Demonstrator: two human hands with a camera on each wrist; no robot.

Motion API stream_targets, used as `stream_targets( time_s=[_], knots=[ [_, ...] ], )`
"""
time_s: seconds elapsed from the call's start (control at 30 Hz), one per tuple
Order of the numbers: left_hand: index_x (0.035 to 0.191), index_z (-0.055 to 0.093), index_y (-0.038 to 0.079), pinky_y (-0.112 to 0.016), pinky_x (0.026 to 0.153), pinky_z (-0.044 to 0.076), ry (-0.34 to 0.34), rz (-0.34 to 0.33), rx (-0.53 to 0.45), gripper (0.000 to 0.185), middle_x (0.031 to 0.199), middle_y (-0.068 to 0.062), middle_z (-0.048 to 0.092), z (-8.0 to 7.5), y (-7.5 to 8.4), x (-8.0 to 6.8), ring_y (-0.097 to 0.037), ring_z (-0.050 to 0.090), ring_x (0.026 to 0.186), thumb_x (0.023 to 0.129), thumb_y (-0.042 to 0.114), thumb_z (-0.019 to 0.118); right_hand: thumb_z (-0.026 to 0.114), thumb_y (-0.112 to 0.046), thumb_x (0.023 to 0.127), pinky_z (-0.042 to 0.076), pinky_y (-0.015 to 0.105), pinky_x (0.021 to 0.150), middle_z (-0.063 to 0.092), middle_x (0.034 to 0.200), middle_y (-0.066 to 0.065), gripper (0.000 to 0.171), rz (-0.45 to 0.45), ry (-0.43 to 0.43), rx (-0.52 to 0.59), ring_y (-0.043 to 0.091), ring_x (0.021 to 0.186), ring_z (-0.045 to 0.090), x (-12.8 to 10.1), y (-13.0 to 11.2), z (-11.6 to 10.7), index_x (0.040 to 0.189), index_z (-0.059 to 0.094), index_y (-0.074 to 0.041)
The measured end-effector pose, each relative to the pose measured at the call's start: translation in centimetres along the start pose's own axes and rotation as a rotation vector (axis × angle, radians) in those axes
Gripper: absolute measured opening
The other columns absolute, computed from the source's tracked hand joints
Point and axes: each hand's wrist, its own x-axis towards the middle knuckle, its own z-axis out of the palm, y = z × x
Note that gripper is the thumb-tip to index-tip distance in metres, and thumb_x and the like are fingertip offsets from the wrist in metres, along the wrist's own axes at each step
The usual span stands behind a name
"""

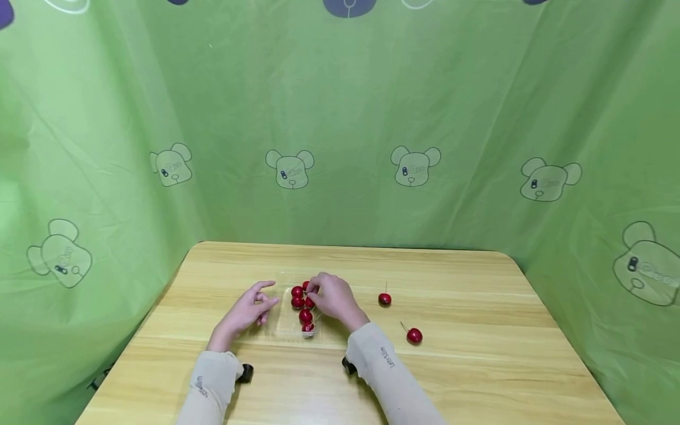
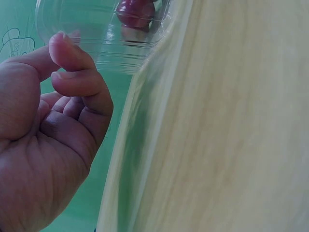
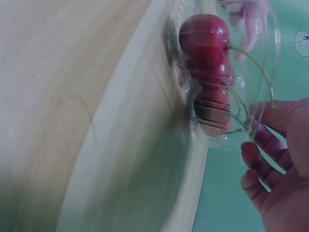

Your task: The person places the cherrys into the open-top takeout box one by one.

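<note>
Reaching over the clear plastic tray of cherries at mid-table, right hand with fingers curled, grasp on a cherry impossible to tell; left hand relaxed beside the tray, holding nothing; two loose cherries lying to the right on the wooden table.

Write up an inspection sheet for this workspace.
Surface: light wooden table.
Job's things: clear plastic tray holding several red cherries.
Clutter: two loose cherries on the table, one farther back, one nearer.
Hands: left hand rests by the tray's left edge, holding nothing; right hand is over the tray among the cherries, grasp not clear.
Cables: nothing seen.
Surroundings: green curtain with bear prints on three sides.
</note>
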Motion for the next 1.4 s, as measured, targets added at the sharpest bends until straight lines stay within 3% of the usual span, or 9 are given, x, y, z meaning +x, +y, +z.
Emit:
stream_targets(
  time_s=[0.33,0.73,1.03,1.17,1.4],
  knots=[
    [0.157,0.033,0.001,-0.021,0.050,0.048,0.001,-0.002,0.000,0.067,0.091,-0.015,0.065,0.0,-0.2,0.1,-0.011,0.055,0.057,0.102,0.020,0.067,0.073,-0.016,0.096,0.053,0.030,0.075,0.068,0.095,-0.006,0.009,0.036,0.016,0.035,0.009,0.078,0.058,-1.5,2.0,-2.4,0.104,0.077,-0.016],
    [0.158,0.035,0.006,-0.022,0.053,0.050,0.004,-0.028,-0.012,0.067,0.095,-0.016,0.065,0.0,0.2,0.0,-0.012,0.057,0.060,0.102,0.021,0.067,0.074,-0.014,0.095,0.052,0.031,0.074,0.068,0.091,-0.006,0.008,0.101,0.037,0.036,0.010,0.077,0.057,-6.5,7.9,-7.2,0.102,0.077,-0.012],
    [0.158,0.033,0.004,-0.022,0.053,0.049,0.003,-0.016,-0.013,0.067,0.093,-0.016,0.063,-0.1,0.5,-0.2,-0.012,0.056,0.060,0.102,0.020,0.066,0.070,-0.013,0.099,0.051,0.029,0.073,0.070,0.093,-0.001,0.011,0.174,-0.063,0.105,0.015,0.079,0.060,-10.9,12.3,-10.2,0.107,0.077,-0.009],
    [0.158,0.034,0.005,-0.022,0.053,0.049,0.004,-0.018,-0.020,0.067,0.095,-0.017,0.063,-0.1,0.5,-0.3,-0.012,0.056,0.061,0.102,0.020,0.067,0.070,-0.014,0.100,0.052,0.027,0.074,0.072,0.097,-0.001,0.011,0.158,-0.120,0.144,0.014,0.083,0.061,-12.0,13.9,-10.5,0.107,0.077,-0.011],
    [0.158,0.033,0.003,-0.022,0.052,0.049,-0.012,-0.006,-0.015,0.068,0.092,-0.016,0.063,0.1,0.0,-0.1,-0.012,0.057,0.060,0.102,0.021,0.066,0.066,-0.006,0.099,0.053,0.036,0.088,0.073,0.103,-0.002,0.018,0.126,-0.201,0.188,0.016,0.098,0.064,-13.2,15.6,-10.4,0.102,0.080,-0.017]
  ],
)
